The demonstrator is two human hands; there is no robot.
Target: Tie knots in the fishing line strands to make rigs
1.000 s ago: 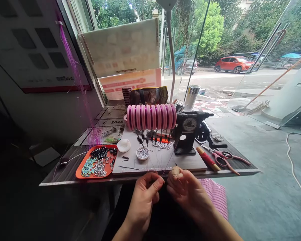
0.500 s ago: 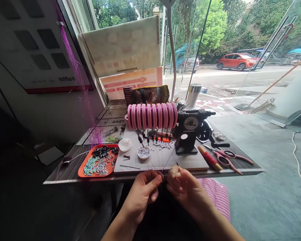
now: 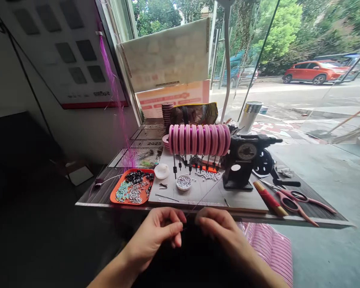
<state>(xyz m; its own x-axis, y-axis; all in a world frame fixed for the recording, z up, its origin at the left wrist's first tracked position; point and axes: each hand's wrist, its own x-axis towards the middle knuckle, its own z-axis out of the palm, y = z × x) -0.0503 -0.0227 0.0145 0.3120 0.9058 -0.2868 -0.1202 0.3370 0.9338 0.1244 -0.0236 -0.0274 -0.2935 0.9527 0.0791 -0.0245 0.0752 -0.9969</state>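
My left hand is closed in a pinch in front of the table's near edge. A fine thread slants down from the board toward its fingertips; a tiny dark bit shows there, too small to name. My right hand is apart from it on the right, fingers curled together and blurred; what they hold, if anything, is hidden. Beyond the hands, pink spools sit in a row on a black hand-cranked winder, with black clips hanging below. A white bowl of beads stands under them.
An orange tray of small tackle parts lies left, beside a white lid. Loose beads lie on the board. Pink-handled scissors and a red-wrapped stick lie right. Purple strands hang at left.
The view has turned left, so the table appears shifted right. My hands have moved farther apart. Only one slanting thread shows clearly now, where several showed before.
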